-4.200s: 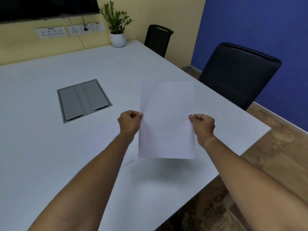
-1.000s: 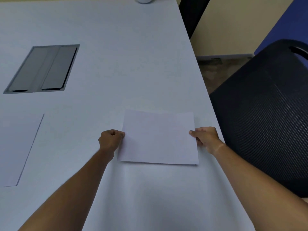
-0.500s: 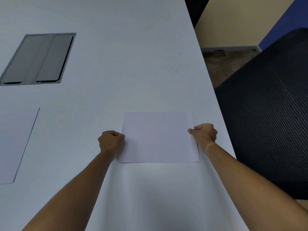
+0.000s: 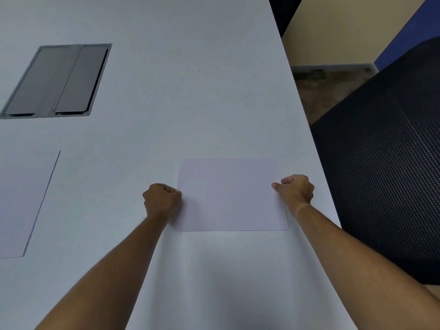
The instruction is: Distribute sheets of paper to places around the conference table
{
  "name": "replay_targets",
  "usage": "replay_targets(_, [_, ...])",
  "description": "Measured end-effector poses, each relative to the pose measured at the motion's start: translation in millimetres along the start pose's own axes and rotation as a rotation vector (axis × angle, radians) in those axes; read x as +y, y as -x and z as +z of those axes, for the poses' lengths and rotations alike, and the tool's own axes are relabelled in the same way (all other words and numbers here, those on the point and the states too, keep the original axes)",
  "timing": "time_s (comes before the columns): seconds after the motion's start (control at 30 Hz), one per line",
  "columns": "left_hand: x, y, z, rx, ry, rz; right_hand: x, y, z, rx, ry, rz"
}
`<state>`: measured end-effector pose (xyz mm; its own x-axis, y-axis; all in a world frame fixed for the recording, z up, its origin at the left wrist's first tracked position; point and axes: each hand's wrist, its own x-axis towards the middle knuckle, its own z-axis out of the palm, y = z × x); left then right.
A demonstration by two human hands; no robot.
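On the table (image 4: pixel 190 91), two sheets (image 4: pixel 228 194), one pinched by both hands (image 4: pixel 162 198).

No readable text, labels, brands or numbers anywhere. The white rectangular paper sheet (image 4: pixel 231 194) in front is blank, the second white sheet (image 4: pixel 21 203) at left is blank too, and the grey metal cable hatch (image 4: pixel 57 81) carries no markings.

Sheet (image 4: pixel 231 194) now flat on table (image 4: pixel 190 91), squared, no longer airborne.
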<state>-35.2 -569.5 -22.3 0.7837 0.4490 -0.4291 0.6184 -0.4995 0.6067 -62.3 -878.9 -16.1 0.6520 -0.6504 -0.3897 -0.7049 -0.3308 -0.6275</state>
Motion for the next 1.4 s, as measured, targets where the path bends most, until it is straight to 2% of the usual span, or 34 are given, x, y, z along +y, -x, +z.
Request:
replay_targets(0.3, [3.4,5.5,-4.1,0.027,-0.072,0.093,1.1,8.1,0.4,0.009,0.004,-0.046])
replay_targets(0.37, [5.3,7.9,-6.6,0.029,-0.151,0.239,-0.4,15.7,1.2,0.019,0.061,-0.131])
replay_targets(0.53, [14.0,21.5,-13.4,0.000,-0.410,0.680,-15.2,43.0,6.0,0.093,0.354,-0.477])
replay_targets(0.63, [21.3,28.4,-20.1,0.012,-0.548,0.831,-29.9,61.7,8.1,0.116,0.477,-0.658])
replay_targets(0.8, [36.4,42.1,-37.4,0.068,-0.655,0.993,-54.5,90.3,4.8,0.142,0.593,-0.833])
replay_targets(1.0, [47.3,57.5,-62.8,0.166,-0.678,1.066,-76.0,124.9,-4.0,0.202,0.662,-0.929])
replay_targets(1.4, [23.4,111.7,-144.0,0.340,-0.682,1.017,-87.7,208.7,-24.6,0.278,0.683,-1.052])
